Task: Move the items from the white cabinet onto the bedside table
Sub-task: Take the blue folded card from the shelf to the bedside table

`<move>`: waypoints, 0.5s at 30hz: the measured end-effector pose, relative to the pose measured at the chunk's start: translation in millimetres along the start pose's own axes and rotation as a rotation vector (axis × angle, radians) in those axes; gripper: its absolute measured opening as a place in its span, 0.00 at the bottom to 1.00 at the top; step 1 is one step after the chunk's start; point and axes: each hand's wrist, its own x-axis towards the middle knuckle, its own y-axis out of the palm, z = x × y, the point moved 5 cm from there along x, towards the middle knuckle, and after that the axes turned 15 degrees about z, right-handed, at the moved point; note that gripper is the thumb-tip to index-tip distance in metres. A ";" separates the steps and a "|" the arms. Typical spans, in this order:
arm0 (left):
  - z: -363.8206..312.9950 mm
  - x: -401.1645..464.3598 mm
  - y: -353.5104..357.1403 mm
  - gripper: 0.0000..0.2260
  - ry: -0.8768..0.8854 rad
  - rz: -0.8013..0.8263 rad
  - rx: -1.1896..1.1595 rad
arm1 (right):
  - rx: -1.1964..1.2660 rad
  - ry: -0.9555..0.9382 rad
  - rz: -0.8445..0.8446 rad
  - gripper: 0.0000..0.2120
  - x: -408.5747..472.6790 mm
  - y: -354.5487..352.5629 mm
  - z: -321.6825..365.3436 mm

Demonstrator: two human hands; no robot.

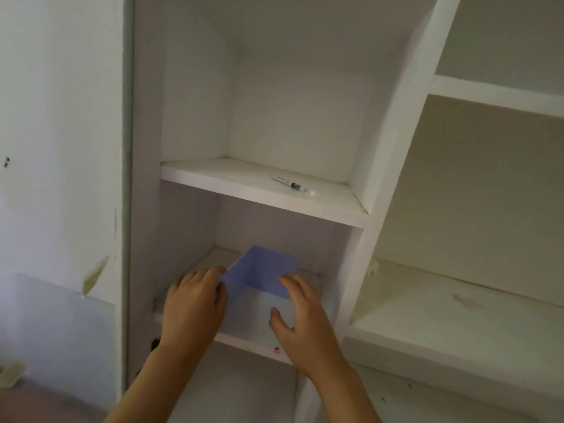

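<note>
Hands — left [193, 303], right [300, 315] — grip open beside smooth lilac box [262, 273].

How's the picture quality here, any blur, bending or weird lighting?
Head view: soft all over, with the pen-like item on the upper shelf too blurred to identify; wide-angle bending tilts the white cabinet uprights; even, dim light with a purplish cast at left and yellowish at right; no glare; both hands at the blue box look slightly smeared.

Two bare forearms enter from bottom edge, no sleeves in view. Left hand [193, 303] bare: no glove, ring, watch or band. Right hand [300, 325] likewise bare, wrist unadorned. Fingernails short, unpainted as far as blur allows.
</note>
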 end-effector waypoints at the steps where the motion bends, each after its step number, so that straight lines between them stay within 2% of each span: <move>1: 4.5 -2.4 -2.0 0.17 -0.009 -0.004 0.007 | 0.010 -0.008 0.003 0.29 3.4 2.0 -0.4; 7: 26.4 -20.2 -25.8 0.14 -0.070 -0.001 0.048 | 0.009 -0.012 -0.019 0.32 24.1 15.9 -5.8; 15: 26.3 -27.0 -46.6 0.15 -0.128 0.084 0.044 | -0.094 -0.021 -0.135 0.26 42.1 18.5 -6.2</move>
